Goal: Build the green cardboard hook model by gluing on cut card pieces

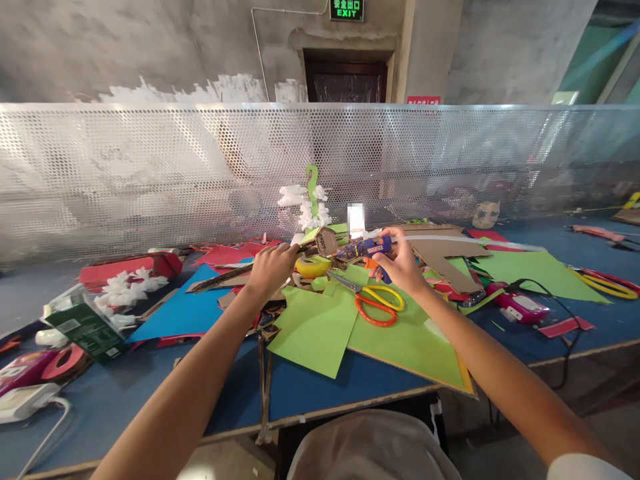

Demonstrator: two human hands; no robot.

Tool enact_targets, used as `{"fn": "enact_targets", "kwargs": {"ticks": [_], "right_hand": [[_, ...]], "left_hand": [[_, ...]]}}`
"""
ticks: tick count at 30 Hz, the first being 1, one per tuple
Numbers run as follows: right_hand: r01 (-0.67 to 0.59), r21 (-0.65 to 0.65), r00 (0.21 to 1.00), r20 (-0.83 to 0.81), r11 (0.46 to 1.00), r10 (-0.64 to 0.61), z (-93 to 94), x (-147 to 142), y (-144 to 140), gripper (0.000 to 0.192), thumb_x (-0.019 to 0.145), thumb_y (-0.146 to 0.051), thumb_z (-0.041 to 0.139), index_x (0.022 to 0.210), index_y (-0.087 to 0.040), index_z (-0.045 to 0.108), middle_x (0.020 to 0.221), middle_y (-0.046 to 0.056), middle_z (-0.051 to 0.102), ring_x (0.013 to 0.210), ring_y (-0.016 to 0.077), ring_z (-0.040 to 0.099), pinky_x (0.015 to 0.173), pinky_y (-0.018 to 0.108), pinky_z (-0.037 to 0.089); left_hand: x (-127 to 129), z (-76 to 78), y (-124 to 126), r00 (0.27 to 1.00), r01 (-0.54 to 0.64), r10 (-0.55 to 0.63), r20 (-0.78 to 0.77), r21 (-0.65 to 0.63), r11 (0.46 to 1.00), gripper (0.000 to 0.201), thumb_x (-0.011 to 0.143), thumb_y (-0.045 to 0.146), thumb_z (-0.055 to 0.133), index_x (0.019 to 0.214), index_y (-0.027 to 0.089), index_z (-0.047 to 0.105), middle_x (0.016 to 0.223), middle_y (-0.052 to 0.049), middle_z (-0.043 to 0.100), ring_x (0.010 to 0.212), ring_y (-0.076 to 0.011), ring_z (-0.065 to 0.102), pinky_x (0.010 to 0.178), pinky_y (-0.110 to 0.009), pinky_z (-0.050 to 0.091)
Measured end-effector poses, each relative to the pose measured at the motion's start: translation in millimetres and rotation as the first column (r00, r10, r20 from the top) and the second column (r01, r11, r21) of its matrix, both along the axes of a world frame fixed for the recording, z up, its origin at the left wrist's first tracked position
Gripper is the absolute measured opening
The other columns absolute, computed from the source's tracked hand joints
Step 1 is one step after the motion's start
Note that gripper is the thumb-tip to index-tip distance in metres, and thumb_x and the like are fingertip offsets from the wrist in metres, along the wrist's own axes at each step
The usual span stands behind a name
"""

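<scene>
Above green paper sheets (320, 327) | right hand (400, 263) grips glue gun (363, 249) | left hand (273, 267) grips cardboard strip (220, 279)

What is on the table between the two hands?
In the head view, between the left hand and the right hand sits a yellow tape roll on green paper. The scissors lie just below the right hand.

Glue gun (363, 249) over green paper (320, 327)

Orange-and-yellow scissors (379, 303) on green paper sheets (320, 327). Blue sheet (187, 310) left of them. Yellow tape roll (313, 267) behind. Green carton (85, 327) far left. Perforated metal screen (150, 167) along blue table (320, 390) back edge.
</scene>
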State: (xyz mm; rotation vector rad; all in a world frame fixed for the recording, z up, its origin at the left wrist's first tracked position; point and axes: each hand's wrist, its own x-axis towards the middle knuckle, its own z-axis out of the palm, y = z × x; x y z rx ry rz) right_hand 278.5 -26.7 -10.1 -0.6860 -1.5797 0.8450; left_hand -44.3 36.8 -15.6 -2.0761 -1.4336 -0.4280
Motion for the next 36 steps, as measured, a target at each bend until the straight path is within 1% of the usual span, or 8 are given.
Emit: {"fn": "enact_targets", "kwargs": {"ticks": [5,7,9,15,20,26,30,36], "right_hand": [[0.002,0.021,0.997,-0.079,1.000,0.000,-2.7,2,2,0.058,0.097,-0.082,0.041,0.121,-0.030,0.039,0.074,-0.004,0.066,0.044,0.0120,0.058,0.038,0.024,0.044],[0.000,0.007,0.995,-0.100,1.000,0.001,-2.9,2,1,0.061,0.097,-0.083,0.034,0.125,-0.030,0.042,0.076,-0.003,0.067,0.044,0.0123,0.057,0.039,0.025,0.044],[0.017,0.007,0.996,-0.093,1.000,-0.017,-1.9,2,-1,0.060,0.098,-0.081,0.035,0.129,-0.030,0.045,0.076,-0.002,0.067,0.044,0.0131,0.057,0.039,0.026,0.045],[0.104,0.074,0.995,-0.017,0.992,-0.103,3.3,2,-8,0.061,0.103,-0.072,0.040,0.137,-0.025,0.058,0.054,-0.005,0.057,0.040,0.0141,0.052,0.040,0.026,0.043],[0.118,0.051,0.993,-0.016,0.992,-0.117,3.5,1,-9,0.067,0.102,-0.073,0.040,0.141,-0.023,0.061,0.054,-0.003,0.058,0.041,0.0146,0.052,0.041,0.028,0.042],[0.132,0.040,0.990,-0.063,0.990,-0.129,4.1,-1,-11,0.068,0.099,-0.076,0.046,0.148,-0.030,0.044,0.075,0.001,0.066,0.048,0.0176,0.061,0.043,0.032,0.047],[0.128,0.093,0.992,-0.028,0.987,-0.126,2.3,1,-11,0.072,0.098,-0.081,0.039,0.149,-0.031,0.043,0.065,0.000,0.058,0.047,0.0190,0.057,0.045,0.034,0.046],[0.084,0.082,0.996,-0.017,0.993,-0.083,0.0,4,-7,0.092,0.090,-0.094,0.022,0.159,-0.035,0.035,0.067,-0.001,0.056,0.046,0.0172,0.052,0.043,0.033,0.043]], "left_hand": [[0,-0.1,0,1.000,0.006,-0.006,0.007,-0.001,1.000,0.036,0.109,0.036,0.040,0.123,0.022,0.070,0.108,-0.013,0.078,0.090,-0.0270,0.076,0.077,-0.035,0.052],[2,0.6,-1,1.000,0.000,0.000,0.002,0.004,1.000,0.036,0.109,0.036,0.040,0.123,0.022,0.071,0.108,-0.013,0.078,0.090,-0.0271,0.076,0.078,-0.035,0.052],[3,1.5,-3,1.000,-0.002,0.002,-0.002,0.004,1.000,0.036,0.109,0.037,0.041,0.122,0.022,0.070,0.109,-0.013,0.078,0.090,-0.0275,0.076,0.077,-0.035,0.051],[4,2.5,-4,1.000,-0.013,0.013,-0.018,-0.011,1.000,0.037,0.109,0.040,0.041,0.123,0.022,0.070,0.109,-0.012,0.078,0.088,-0.0277,0.076,0.074,-0.034,0.050],[5,3.2,-5,1.000,-0.002,0.002,-0.013,-0.010,1.000,0.037,0.108,0.038,0.041,0.122,0.022,0.070,0.106,-0.013,0.077,0.088,-0.0283,0.076,0.074,-0.035,0.051],[5,2.5,-4,0.999,-0.002,0.002,-0.035,-0.001,1.000,0.035,0.108,0.037,0.042,0.124,0.023,0.070,0.106,-0.012,0.077,0.088,-0.0277,0.075,0.073,-0.034,0.050],[4,1.4,-3,1.000,-0.002,0.002,-0.020,-0.011,1.000,0.035,0.108,0.037,0.043,0.125,0.023,0.070,0.108,-0.013,0.077,0.089,-0.0287,0.075,0.072,-0.034,0.050],[5,2.1,-4,1.000,-0.012,0.012,-0.009,-0.023,1.000,0.035,0.107,0.039,0.043,0.124,0.024,0.070,0.108,-0.013,0.078,0.088,-0.0285,0.076,0.071,-0.034,0.050]]}}
